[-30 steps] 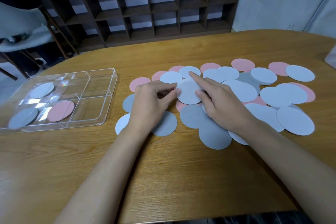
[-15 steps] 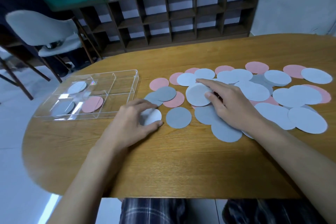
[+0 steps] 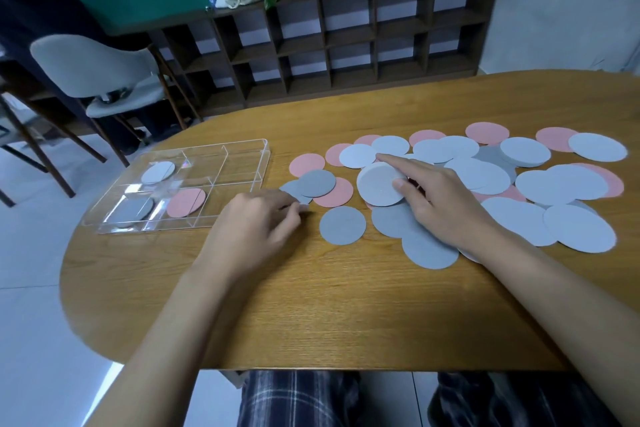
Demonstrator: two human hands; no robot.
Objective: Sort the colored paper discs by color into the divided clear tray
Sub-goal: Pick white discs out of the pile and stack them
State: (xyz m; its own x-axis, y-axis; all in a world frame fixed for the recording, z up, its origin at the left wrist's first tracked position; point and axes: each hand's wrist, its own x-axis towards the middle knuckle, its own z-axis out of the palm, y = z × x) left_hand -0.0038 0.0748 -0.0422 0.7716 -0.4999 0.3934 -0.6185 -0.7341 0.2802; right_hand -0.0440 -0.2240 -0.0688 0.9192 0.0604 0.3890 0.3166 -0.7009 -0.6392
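Observation:
The clear divided tray [image 3: 242, 145] lies at the table's left, with a white disc [image 3: 157, 172], a grey disc [image 3: 133, 210] and a pink disc [image 3: 186, 202] each in its own compartment. Loose pink, grey and white discs spread over the table's middle and right. My left hand [image 3: 256, 224] is curled over a white disc just right of the tray; only a sliver [image 3: 304, 207] of it shows at the fingertips. My right hand [image 3: 440, 201] pinches another white disc [image 3: 377, 184] between index finger and thumb, its edge lifted off the pile. A lone grey disc [image 3: 342, 225] lies between my hands.
The oval wooden table [image 3: 311, 305] ends close to my lap. A grey chair [image 3: 104, 80] stands off the table's left end, and a dark cubby shelf [image 3: 346, 45] with potted plants stands behind the table.
My left hand left the pile, moved left and closed over a white disc beside the tray. My right hand stayed on the pile, still holding its white disc. The camera tilted up.

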